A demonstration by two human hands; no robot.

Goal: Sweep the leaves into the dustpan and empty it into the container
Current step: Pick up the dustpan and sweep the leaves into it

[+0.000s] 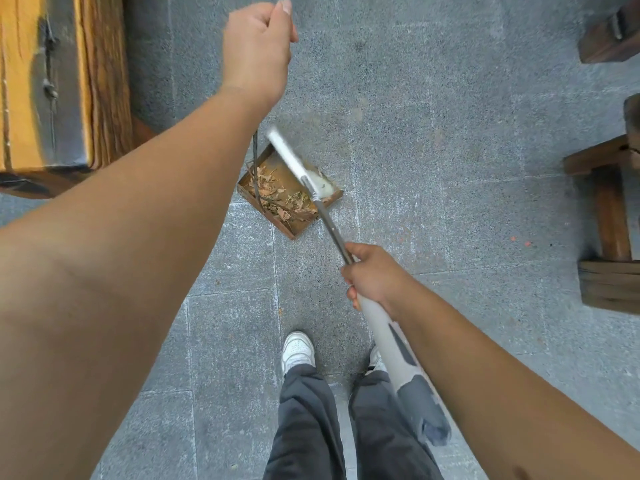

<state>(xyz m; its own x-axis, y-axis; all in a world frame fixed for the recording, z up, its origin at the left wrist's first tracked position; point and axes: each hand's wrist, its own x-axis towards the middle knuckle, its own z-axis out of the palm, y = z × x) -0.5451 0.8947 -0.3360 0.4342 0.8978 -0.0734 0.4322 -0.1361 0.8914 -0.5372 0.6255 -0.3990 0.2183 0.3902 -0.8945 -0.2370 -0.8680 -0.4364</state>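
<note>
Leaves (280, 199) in dustpan (294, 226), apparently below left grip (258, 46)

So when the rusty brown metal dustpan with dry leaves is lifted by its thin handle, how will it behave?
The rusty brown metal dustpan probably stays stiff. Hanging from the thin dark handle held by the left hand, it may swing or tip. The dry leaves look light and could spill over its low walls.

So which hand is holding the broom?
The right hand, low in view, grips the broom pole. The raised left hand holds the dustpan's thin handle.
</note>
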